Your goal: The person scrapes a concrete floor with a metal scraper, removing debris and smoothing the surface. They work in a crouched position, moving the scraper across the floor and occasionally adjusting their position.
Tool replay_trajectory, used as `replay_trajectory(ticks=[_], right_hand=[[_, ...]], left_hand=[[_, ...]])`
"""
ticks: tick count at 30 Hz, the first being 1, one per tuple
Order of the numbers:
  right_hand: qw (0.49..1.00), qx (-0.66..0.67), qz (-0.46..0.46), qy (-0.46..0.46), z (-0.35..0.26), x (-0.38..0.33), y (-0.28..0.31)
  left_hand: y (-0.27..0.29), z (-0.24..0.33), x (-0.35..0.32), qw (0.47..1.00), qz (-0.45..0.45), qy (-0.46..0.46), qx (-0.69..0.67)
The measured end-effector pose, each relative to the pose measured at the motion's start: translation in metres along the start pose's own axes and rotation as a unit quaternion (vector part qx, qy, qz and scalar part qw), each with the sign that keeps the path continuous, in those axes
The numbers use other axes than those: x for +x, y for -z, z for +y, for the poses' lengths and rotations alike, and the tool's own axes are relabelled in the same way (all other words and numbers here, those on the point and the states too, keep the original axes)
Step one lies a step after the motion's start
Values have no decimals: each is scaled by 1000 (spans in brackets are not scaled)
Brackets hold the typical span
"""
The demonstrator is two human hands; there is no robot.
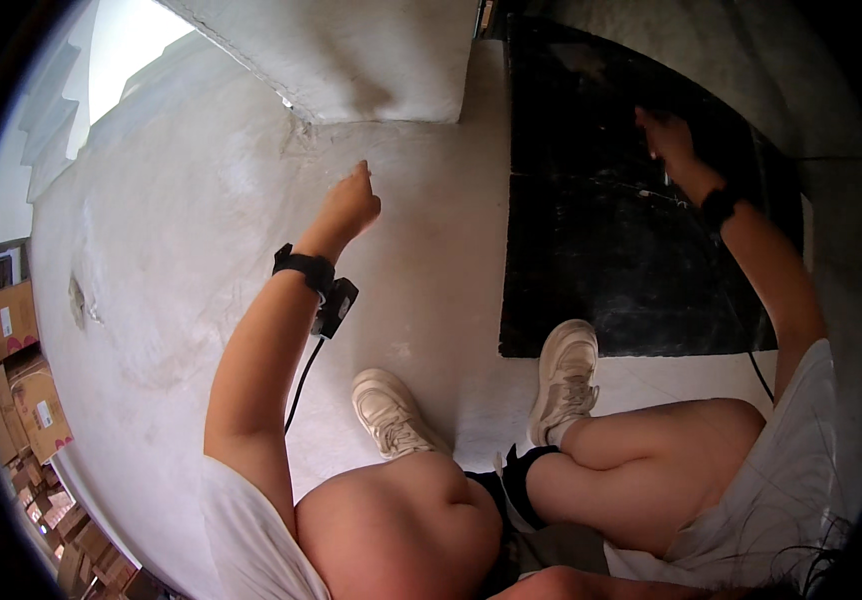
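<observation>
My left hand is raised over the pale grey floor, its fingers curled closed. Whatever it may hold is hidden or too small to name. A black strap circles that wrist, with a small black box and cable attached. Over the black mat at the right is my right hand, with bent fingers pointing to the far left. A small pale bit shows under its palm, too little to identify. Another black band sits on this wrist.
White shoes and my bent knees fill the near side. A pale wall block juts in at the far middle. Brown cardboard boxes are stacked at the left edge. A thin wire piece shows against the mat.
</observation>
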State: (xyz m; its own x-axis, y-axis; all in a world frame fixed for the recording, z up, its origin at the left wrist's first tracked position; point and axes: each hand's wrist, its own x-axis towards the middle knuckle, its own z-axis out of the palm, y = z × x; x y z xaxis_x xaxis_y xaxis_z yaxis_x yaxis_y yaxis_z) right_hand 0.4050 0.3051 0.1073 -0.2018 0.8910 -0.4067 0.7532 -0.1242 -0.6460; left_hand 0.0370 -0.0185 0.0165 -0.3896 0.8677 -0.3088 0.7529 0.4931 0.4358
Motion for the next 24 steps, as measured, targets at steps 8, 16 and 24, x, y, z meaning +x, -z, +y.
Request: replay_trajectory(ticks=[8,16,24], right_hand=[[818,559,-134,24,-25,95,38],[829,528,-155,98,-27,75,49],[917,381,-113,41,-32,52,36]], left_hand=[[-5,2,-20,994,-63,-41,79],[4,-1,-30,985,-94,-42,136],[6,5,-28,979,-109,-71,155]])
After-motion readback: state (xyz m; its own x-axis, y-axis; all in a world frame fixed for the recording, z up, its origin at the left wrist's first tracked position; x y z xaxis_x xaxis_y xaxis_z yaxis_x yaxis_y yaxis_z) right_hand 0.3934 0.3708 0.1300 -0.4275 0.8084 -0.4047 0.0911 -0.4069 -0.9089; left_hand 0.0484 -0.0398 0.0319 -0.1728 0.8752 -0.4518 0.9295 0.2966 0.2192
